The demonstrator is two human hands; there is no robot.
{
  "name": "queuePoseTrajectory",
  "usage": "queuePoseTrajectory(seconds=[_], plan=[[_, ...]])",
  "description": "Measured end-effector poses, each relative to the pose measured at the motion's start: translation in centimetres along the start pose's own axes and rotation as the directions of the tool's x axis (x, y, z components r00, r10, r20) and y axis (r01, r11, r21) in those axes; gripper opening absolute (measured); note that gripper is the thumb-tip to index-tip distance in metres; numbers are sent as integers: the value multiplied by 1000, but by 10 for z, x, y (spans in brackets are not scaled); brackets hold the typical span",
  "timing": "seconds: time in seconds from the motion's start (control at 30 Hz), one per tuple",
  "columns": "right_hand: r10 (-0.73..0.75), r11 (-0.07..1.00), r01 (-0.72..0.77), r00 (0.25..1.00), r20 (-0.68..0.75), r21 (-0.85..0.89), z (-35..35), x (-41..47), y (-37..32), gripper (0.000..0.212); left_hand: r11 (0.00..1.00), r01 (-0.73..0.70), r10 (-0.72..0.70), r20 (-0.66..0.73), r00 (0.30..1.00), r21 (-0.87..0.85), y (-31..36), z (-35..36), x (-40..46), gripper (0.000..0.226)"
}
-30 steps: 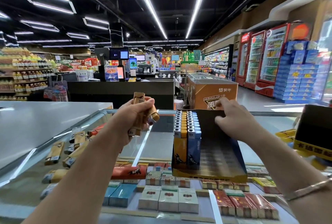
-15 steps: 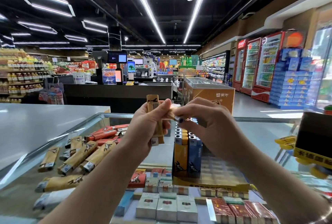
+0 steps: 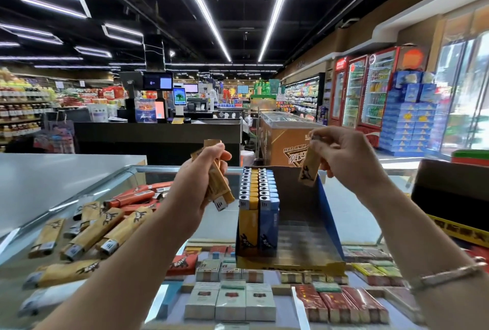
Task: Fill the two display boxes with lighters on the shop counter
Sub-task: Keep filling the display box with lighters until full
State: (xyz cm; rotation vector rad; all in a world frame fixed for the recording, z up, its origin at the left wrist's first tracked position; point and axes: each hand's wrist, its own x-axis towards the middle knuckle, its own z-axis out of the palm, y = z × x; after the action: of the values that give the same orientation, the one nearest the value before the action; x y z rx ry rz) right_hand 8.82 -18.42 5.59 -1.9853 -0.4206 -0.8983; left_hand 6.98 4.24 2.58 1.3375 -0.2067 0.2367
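Note:
A blue and yellow display box stands on the glass counter, with rows of yellow and blue lighters filling its left side and its right side bare. My left hand grips a bunch of tan lighters just left of the box. My right hand pinches one tan lighter by its top, hanging above the box's back right. Loose tan lighters and red lighters lie scattered on the counter at left. A second black and yellow display box stands at the right edge.
Cigarette packs show under the glass in front of the box. A grey countertop adjoins at the far left. Behind are a dark checkout desk, a freezer chest and drink fridges.
My right hand has taken one tan lighter from the bunch in my left hand and moved right with it, over the display box. My left hand has dropped slightly.

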Motion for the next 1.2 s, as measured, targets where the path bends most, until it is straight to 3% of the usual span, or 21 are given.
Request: queuePoseTrajectory(seconds=[0.1,0.23,0.4,0.57,0.97,1.13,1.2], plan=[[-30,969,55,994,106,-240,2,-1,13,18,1000,-7,8,-35,999,21,-1,0,1,18],[-15,943,89,974,225,-320,8,-4,22,16,997,-59,63,-64,996,51,0,0,1,21],[-20,923,119,965,262,-365,11,-5,25,21,999,-37,39,-67,997,26,0,1,-1,22],[-28,916,127,967,253,-380,14,-7,26,23,999,-33,33,-31,999,11,-3,0,2,50],[-43,811,175,970,241,-558,11,-7,24,18,995,-104,105,-61,993,8,-6,-3,4,32],[-26,830,155,970,240,-535,11,-8,22,19,994,-104,101,-54,993,-44,-4,-6,7,31],[-83,832,185,974,212,-522,12,-10,20,15,992,-107,106,-28,994,-69,-3,-7,7,30]])
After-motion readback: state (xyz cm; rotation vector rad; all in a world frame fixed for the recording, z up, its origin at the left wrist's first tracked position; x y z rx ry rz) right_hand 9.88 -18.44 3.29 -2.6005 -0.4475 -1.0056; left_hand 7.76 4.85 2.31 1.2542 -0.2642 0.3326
